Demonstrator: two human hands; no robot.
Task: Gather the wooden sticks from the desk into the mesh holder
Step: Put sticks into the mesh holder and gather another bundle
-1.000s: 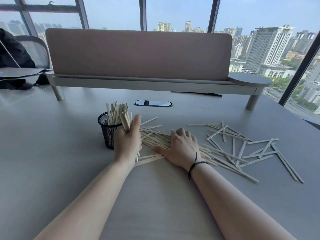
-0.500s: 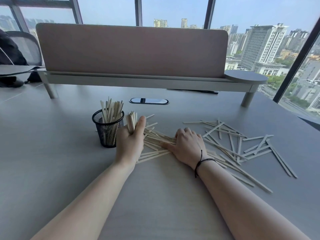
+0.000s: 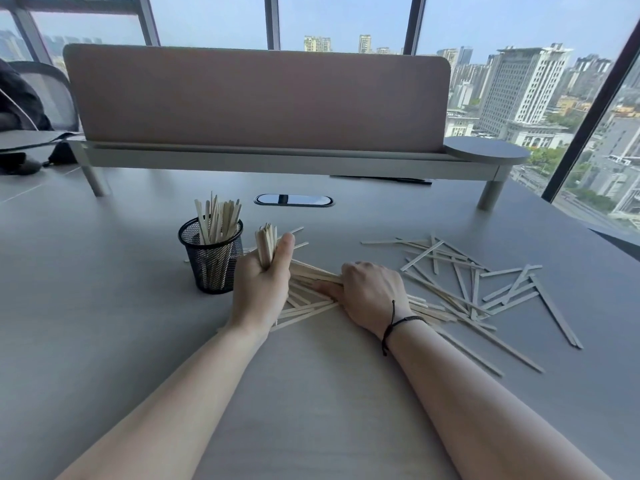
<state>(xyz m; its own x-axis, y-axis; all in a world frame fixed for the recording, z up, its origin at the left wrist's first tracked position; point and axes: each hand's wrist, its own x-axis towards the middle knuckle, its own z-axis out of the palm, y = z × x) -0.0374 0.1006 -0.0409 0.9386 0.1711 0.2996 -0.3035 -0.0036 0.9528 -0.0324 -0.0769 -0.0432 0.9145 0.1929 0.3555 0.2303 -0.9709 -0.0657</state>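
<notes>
A black mesh holder stands on the grey desk, with several wooden sticks upright in it. Just right of it, my left hand grips a bundle of wooden sticks held upright, their lower ends hidden by the fist. My right hand lies palm down on a pile of loose sticks, fingers curled over them toward the left. More loose sticks are scattered flat across the desk to the right.
A pink divider panel on a raised grey shelf runs across the back of the desk. An oval cable port sits behind the holder. A chair with dark items is at far left. Windows lie beyond.
My left hand with its bundle has come away from over the holder to a spot just right of it and a bit lower. My right hand stays pressed on the pile.
</notes>
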